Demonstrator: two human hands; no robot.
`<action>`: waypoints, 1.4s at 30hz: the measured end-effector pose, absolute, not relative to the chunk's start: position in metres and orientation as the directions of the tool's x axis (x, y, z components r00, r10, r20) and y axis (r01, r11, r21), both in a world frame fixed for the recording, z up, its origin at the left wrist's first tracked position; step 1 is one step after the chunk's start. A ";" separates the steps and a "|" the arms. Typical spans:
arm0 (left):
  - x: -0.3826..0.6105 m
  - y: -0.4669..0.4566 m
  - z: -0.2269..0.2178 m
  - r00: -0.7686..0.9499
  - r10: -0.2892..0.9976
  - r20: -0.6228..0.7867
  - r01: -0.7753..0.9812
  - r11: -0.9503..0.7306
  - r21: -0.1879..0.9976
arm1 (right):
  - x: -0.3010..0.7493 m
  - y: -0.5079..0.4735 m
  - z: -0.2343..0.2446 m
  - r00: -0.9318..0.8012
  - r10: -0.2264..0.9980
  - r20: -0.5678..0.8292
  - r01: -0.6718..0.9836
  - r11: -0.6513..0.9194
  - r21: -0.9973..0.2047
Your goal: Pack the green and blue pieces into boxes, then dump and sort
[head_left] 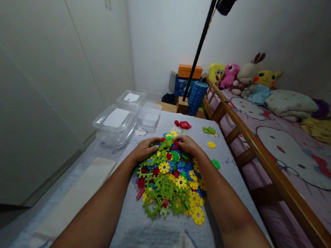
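A heap of plastic snap-together pieces (pixel 180 182) lies on the cloth-covered surface, mixing yellow and blue flower-shaped discs with green, red and lattice-like bits. My left hand (pixel 146 149) rests against the far left side of the heap, thumb and fingers apart. On the far right side, my right hand (pixel 189 145) touches the heap with its fingers curved and spread; some fingertips are hidden among the pieces. Beyond my hands are loose red pieces (pixel 184 124), green pieces (pixel 209 130), a yellow disc (pixel 211 145) and a green disc (pixel 216 164).
Clear lidded boxes (pixel 115 118) and an open clear container (pixel 149 115) stand at the back left. A folded white cloth (pixel 77 197) lies left of my left arm. The wooden bed rail (pixel 254 149) runs along the right; a black pole (pixel 200 47) rises behind.
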State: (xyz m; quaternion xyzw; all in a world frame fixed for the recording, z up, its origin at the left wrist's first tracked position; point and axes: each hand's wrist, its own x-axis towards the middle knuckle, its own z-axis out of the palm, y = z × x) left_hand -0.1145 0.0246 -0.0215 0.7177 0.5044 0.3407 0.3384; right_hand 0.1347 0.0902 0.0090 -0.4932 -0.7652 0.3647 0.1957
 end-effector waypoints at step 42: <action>-0.116 0.025 -0.030 0.091 0.984 0.151 0.423 -0.175 0.889 | 0.120 0.127 -0.009 -0.236 0.972 0.015 0.839 0.212 -0.501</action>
